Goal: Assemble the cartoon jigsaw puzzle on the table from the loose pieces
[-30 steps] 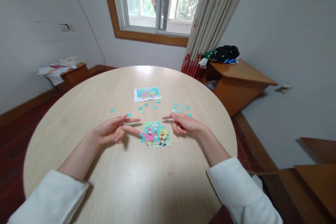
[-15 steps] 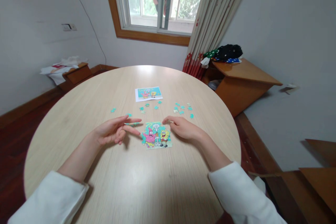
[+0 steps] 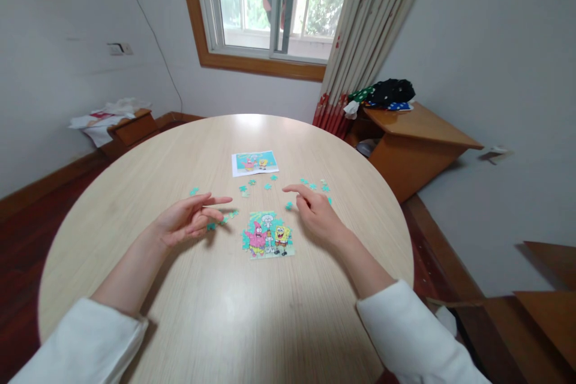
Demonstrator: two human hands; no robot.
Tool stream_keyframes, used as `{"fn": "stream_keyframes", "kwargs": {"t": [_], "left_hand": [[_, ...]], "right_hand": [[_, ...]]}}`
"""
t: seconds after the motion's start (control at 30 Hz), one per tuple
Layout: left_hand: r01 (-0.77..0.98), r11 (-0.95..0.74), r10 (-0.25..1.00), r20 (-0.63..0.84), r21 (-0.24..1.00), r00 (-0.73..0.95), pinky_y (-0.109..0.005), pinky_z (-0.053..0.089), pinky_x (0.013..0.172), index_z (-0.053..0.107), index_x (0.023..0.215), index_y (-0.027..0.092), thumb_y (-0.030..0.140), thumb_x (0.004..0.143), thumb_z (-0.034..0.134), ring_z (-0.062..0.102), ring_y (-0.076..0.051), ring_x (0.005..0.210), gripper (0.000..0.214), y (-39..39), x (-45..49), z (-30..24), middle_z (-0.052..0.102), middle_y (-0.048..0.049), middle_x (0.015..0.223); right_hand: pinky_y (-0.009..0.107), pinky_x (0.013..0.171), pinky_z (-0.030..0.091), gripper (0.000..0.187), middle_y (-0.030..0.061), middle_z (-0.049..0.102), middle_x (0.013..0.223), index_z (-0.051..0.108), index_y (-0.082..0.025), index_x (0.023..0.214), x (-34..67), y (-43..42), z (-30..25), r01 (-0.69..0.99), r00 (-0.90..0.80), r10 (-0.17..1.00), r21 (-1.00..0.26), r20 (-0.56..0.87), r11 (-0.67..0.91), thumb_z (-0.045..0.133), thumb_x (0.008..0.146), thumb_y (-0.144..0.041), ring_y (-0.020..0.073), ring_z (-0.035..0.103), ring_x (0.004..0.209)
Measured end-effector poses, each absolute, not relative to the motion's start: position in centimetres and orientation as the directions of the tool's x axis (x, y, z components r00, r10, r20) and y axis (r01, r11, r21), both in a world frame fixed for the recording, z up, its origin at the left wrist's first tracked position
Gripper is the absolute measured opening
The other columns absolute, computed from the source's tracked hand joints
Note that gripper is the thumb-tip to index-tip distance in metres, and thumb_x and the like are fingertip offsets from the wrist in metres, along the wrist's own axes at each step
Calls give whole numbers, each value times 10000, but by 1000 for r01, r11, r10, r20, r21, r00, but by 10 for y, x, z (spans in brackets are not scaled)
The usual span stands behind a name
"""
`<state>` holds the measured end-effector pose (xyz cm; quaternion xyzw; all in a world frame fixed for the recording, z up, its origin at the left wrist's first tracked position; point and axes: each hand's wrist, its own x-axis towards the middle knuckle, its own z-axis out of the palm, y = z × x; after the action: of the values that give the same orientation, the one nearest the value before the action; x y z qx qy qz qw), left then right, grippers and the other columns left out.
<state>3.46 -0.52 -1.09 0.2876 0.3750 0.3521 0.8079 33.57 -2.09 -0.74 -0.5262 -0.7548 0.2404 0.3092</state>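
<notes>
A partly assembled jigsaw puzzle (image 3: 269, 235) with pink, white and yellow cartoon figures lies flat in front of me. My left hand (image 3: 191, 220) hovers to its left, palm turned inward, fingers apart and holding nothing. Under and beside those fingers are several loose puzzle pieces (image 3: 225, 221), partly hidden. Above the puzzle's upper right corner, my right hand (image 3: 315, 210) has its index finger stretched out and the other fingers bent. A turquoise puzzle piece (image 3: 288, 206) lies on the table just below that index finger, with nothing visible in the hand.
A printed reference picture (image 3: 255, 162) lies farther back on the round table (image 3: 225, 318). Loose pieces (image 3: 243, 188) are scattered in front of it, with others (image 3: 312, 186) at the right and one group (image 3: 194, 191) at the left. A wooden cabinet (image 3: 418, 126) stands beyond the table's right edge.
My left hand has drawn back leftward from the puzzle, uncovering loose pieces. My right hand has moved slightly away and up, and a turquoise piece now shows beside the puzzle's upper right corner.
</notes>
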Motion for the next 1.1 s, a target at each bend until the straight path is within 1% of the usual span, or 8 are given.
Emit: {"fn": "stream_keyframes", "kwargs": {"t": [0.1, 0.27, 0.6, 0.73, 0.83, 0.93, 1.0, 1.1], "left_hand": [[-398, 587, 794, -405, 705, 454, -186, 327, 251, 664, 1021, 28, 166, 922, 365, 353, -57, 224, 344, -5, 35, -11, 708, -175, 668], [-450, 570, 813, -393, 687, 431, -146, 281, 234, 673, 981, 32, 140, 907, 389, 338, -40, 225, 312, -4, 37, -11, 682, -144, 608], [-464, 552, 831, -411, 692, 376, -126, 245, 232, 674, 932, 18, 135, 892, 410, 303, -22, 234, 291, -6, 40, -5, 638, -109, 553], [-501, 534, 845, -442, 681, 300, -135, 232, 228, 656, 925, 27, 103, 880, 401, 270, -25, 228, 271, -7, 43, -1, 584, -61, 493], [-599, 404, 897, -427, 691, 111, -129, 223, 235, 626, 848, 66, 51, 856, 383, 235, -21, 233, 244, -5, 42, 2, 493, 9, 440], [-698, 231, 910, -404, 678, -92, -136, 214, 249, 559, 744, 131, 19, 814, 409, 245, -32, 253, 199, -1, 34, 4, 409, 53, 428], [-748, 148, 902, -399, 647, -167, -149, 209, 263, 503, 691, 161, 9, 791, 418, 255, -43, 266, 201, 1, 27, 3, 356, 68, 421], [-791, 60, 911, -358, 609, -206, -168, 209, 285, 447, 642, 183, 6, 766, 422, 236, -52, 269, 218, 2, 17, -1, 266, 90, 392]], "right_hand": [[347, 880, 450, 400, 49, 713, 1033, 663, -220, 1119, 336, -20, -8, 677, -341, 928, -644, 154, 355, 363, 865, -145, 188, 635, 896], [340, 948, 447, 393, 71, 717, 1082, 718, -179, 999, 337, -18, -10, 718, -503, 861, -592, -77, 366, 367, 841, -99, 197, 646, 1010], [359, 937, 451, 377, 71, 716, 1075, 696, -183, 1044, 336, -20, -7, 685, -486, 874, -617, 10, 388, 367, 871, -121, 198, 641, 1005], [354, 941, 453, 394, 74, 716, 1089, 707, -179, 1030, 337, -19, -10, 714, -491, 869, -599, -57, 364, 365, 851, -98, 200, 645, 1016], [353, 940, 455, 403, 76, 712, 1101, 706, -175, 1037, 337, -19, -11, 715, -496, 866, -595, -63, 366, 357, 850, -101, 202, 646, 1020], [358, 938, 455, 394, 63, 718, 1082, 700, -189, 1049, 336, -21, -9, 689, -485, 875, -610, 15, 392, 357, 865, -128, 199, 646, 1006], [359, 946, 451, 393, 62, 719, 1076, 701, -191, 1048, 335, -21, -8, 693, -469, 883, -609, 28, 387, 357, 867, -136, 198, 645, 1011], [346, 956, 452, 405, 66, 712, 1105, 712, -182, 1033, 336, -20, -8, 719, -481, 875, -597, -59, 355, 363, 842, -106, 195, 644, 1034]]}}
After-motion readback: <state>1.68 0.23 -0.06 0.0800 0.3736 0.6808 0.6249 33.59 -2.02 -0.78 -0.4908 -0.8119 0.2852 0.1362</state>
